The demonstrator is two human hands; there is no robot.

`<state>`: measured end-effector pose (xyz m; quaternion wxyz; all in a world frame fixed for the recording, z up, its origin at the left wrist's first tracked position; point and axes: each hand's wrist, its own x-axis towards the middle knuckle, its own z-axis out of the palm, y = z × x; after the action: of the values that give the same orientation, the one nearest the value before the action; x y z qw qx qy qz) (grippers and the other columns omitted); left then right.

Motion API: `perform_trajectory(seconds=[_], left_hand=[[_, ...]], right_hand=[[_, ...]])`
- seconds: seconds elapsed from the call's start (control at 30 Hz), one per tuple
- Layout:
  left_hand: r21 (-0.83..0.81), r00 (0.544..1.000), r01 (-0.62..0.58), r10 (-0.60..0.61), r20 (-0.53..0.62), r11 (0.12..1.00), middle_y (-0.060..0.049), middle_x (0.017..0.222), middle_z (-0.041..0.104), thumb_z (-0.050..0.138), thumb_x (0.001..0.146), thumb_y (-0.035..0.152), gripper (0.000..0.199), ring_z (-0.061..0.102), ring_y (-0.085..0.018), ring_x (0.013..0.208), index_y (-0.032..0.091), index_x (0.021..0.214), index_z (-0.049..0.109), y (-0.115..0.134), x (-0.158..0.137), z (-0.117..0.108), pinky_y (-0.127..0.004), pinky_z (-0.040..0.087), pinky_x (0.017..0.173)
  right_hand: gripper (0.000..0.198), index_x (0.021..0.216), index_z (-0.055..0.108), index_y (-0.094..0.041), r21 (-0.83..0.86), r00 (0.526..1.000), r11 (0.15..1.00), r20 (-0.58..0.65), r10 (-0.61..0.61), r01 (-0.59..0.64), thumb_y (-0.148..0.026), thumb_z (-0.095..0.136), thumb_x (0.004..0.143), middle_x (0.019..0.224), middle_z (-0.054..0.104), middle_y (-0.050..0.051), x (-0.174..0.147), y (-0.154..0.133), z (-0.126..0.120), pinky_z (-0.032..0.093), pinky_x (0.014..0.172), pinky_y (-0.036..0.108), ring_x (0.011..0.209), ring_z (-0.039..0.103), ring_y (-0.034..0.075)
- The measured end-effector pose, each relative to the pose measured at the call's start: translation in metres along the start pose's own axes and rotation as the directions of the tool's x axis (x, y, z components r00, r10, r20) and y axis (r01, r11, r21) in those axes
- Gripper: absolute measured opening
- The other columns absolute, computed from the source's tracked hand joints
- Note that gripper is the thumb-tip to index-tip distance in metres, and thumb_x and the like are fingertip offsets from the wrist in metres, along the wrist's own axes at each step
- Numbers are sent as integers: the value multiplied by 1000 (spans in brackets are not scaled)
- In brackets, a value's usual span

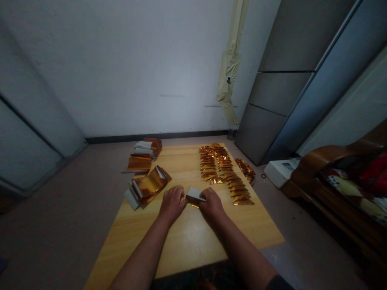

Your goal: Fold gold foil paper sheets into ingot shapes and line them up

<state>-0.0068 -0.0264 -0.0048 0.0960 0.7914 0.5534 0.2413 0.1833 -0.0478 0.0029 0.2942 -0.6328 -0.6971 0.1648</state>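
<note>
A small sheet of gold foil paper (195,193), pale grey on its upper face with a gold edge showing below, lies bent between my two hands over the table. My left hand (173,202) is closed at the sheet's left edge, fingers curled. My right hand (212,203) pinches the right edge, thumb and fingers together. Left of my hands is a loose pile of gold foil sheets (149,183), some showing grey backs. Rows of folded gold foil pieces (231,177) stand on the right side of the table.
The wooden table (181,237) fills the space before me. More foil sheets (139,163) lie at its far left edge. A heap of folded foil pieces (245,170) sits beyond the right edge. A grey refrigerator (266,121) and a wooden seat (320,161) stand to the right.
</note>
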Motion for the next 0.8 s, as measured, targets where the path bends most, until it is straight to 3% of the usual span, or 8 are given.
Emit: perform_trajectory(seconds=[0.23,0.4,0.5,0.63,0.8], left_hand=[[7,1000,-24,24,-5,1000,-6,104,62,54,84,29,13,55,-23,104,22,96,53,0,-1,0,-38,38,90],[8,999,-38,38,-9,999,-5,108,62,56,83,27,19,55,-23,106,23,102,54,-1,-1,0,-39,37,91],[20,1000,-28,28,-7,999,-6,106,62,56,83,29,18,55,-23,106,22,100,54,-2,0,1,-39,38,90],[25,1000,-30,30,-7,999,-6,107,62,55,84,29,16,54,-23,105,22,99,54,-3,0,2,-39,38,90],[7,998,-63,63,0,998,-4,109,62,55,81,21,19,53,-23,108,24,99,57,-2,-1,1,-40,38,92]], right_hand=[[19,89,66,-19,-132,992,985,65,-106,114,-7,55,78,93,62,5,-7,-2,-4,34,77,26,89,52,18],[12,87,67,-19,-275,987,951,107,-118,144,-14,56,83,96,64,8,-11,-6,-3,34,75,30,92,53,22],[18,95,67,-19,-213,993,972,74,-88,102,-15,56,82,97,65,8,-9,-6,-1,35,78,31,94,54,22],[40,115,63,-20,-27,1000,1000,24,-8,9,-13,58,76,106,68,6,-8,-4,1,36,84,30,96,58,20],[28,95,67,-21,-80,992,990,64,-111,116,-7,55,74,96,68,4,-13,-4,-2,34,82,30,94,57,19]])
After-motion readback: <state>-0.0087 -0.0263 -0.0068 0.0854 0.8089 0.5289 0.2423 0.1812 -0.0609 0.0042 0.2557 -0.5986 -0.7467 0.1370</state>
